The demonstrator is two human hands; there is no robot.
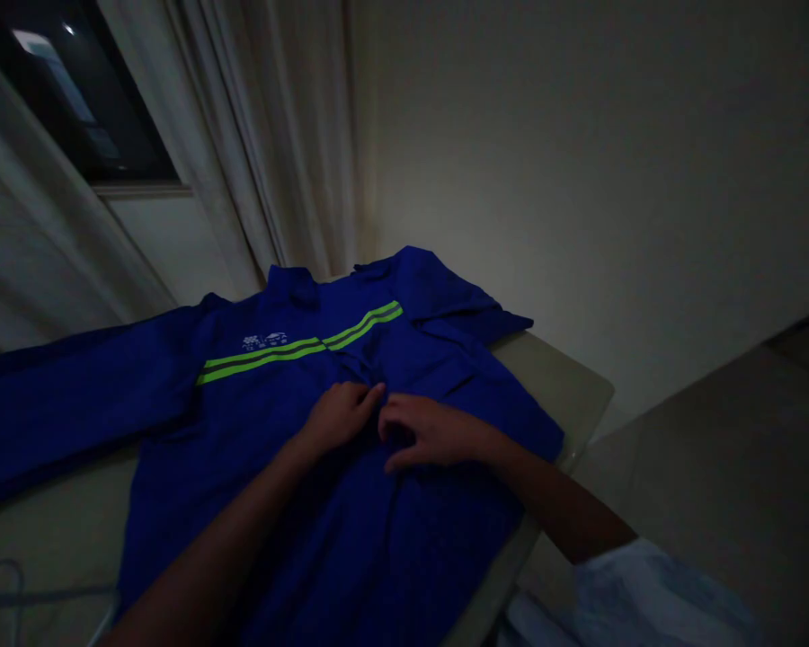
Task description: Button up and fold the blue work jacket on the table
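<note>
A blue work jacket (256, 485) lies spread out, front up, with a yellow-green striped band across its chest and white printing above the band. My left hand (342, 415) is closed on the cloth at the jacket's front edge, just below the band. Close beside it, my right hand (435, 431) rests at the same front edge. Its fingers are curled, and a gap shows between them and the thumb. Whether the right fingertips touch a fastener is too dark to tell.
Under the jacket is a pale table (583, 382), its corner at the right. A thin metal frame (20, 575) shows at the lower left. Long curtains (297, 135) hang behind, next to a dark window (74, 90). A plain wall (580, 180) rises beyond the table.
</note>
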